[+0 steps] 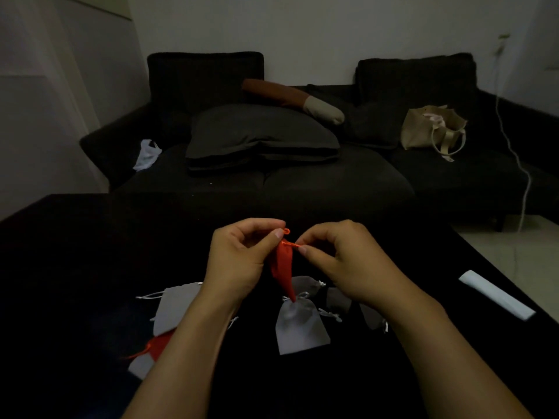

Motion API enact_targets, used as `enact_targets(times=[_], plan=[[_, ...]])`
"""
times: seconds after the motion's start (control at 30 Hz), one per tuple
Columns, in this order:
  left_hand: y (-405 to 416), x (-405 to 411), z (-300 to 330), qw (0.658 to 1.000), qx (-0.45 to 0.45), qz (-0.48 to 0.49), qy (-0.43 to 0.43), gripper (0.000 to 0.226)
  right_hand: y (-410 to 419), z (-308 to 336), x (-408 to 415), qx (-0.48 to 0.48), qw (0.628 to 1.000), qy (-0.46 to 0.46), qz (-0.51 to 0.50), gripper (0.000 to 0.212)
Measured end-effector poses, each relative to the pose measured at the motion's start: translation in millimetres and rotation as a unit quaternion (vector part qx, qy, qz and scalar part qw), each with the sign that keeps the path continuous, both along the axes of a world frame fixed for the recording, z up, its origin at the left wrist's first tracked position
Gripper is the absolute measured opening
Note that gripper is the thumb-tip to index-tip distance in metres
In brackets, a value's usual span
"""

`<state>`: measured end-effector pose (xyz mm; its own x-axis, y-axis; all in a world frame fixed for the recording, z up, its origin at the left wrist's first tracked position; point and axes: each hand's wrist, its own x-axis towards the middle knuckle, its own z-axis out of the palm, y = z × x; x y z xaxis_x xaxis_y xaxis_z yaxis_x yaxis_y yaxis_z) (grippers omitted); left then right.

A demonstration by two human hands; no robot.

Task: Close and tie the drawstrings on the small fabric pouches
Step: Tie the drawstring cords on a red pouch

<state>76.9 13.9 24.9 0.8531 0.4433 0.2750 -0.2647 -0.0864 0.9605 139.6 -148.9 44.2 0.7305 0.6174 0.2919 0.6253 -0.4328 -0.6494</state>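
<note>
A red fabric pouch [282, 267] hangs between my two hands above the black table [90, 252], its mouth gathered at the top. My left hand [242, 255] pinches the red drawstring loop at the pouch's top. My right hand [341, 261] pinches the other end of the red string just to the right. Below lie several grey pouches: one [298, 326] under the red pouch with its neck drawn, one [175, 309] at the left, others [305, 285] behind. Another red pouch [158, 343] peeks out under my left forearm.
A white folded strip [496, 294] lies near the table's right edge. Behind the table stands a dark sofa [272, 182] with cushions, a beige tote bag [432, 128] and a white plastic bag [146, 154]. A white cable [514, 152] hangs at the right.
</note>
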Motion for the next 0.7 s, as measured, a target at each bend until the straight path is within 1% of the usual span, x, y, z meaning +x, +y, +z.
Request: enact_targets(times=[0.1, 0.17, 0.2, 0.27, 0.33, 0.4, 0.47, 0.53, 0.7], plan=[[2.3, 1.1, -2.6, 1.0, 0.012, 0.018, -0.009, 0.018, -1.8, 0.4, 0.6, -0.005, 0.999, -0.043, -0.02, 0.008], [3.9, 1.5, -3.8, 0.998, 0.056, 0.018, -0.004, 0.024, -0.1, 0.6, 0.9, 0.005, 0.997, -0.082, -0.015, 0.008], [4.4, 1.0, -4.1, 0.997, 0.082, 0.007, 0.004, 0.027, 1.9, 0.6, 0.0, 0.007, 0.995, -0.103, 0.0, 0.008], [4.0, -0.3, -3.7, 0.992, 0.113, -0.045, 0.023, 0.032, 6.3, -0.6, -0.9, 0.008, 0.988, -0.15, 0.03, 0.01], [3.5, -2.2, -2.0, 0.989, 0.103, -0.105, 0.029, 0.038, 7.8, -2.2, 0.5, 0.037, 0.985, -0.166, 0.034, 0.01], [3.9, -4.2, 1.8, 0.989, 0.058, -0.137, 0.021, 0.04, 3.9, -1.8, 3.4, 0.106, 0.988, -0.113, 0.012, 0.008], [4.1, -6.0, 5.8, 0.988, 0.013, -0.154, 0.006, 0.041, -1.4, 0.7, 4.9, 0.175, 0.984, -0.022, 0.002, 0.009], [3.4, -7.6, 8.5, 0.987, -0.011, -0.159, -0.01, 0.042, -3.9, 2.7, 3.1, 0.234, 0.969, 0.075, 0.02, 0.009], [-2.9, -5.4, 7.4, 0.99, -0.035, -0.137, -0.03, 0.035, 0.0, 2.7, -4.0, 0.286, 0.933, 0.216, 0.027, 0.008]])
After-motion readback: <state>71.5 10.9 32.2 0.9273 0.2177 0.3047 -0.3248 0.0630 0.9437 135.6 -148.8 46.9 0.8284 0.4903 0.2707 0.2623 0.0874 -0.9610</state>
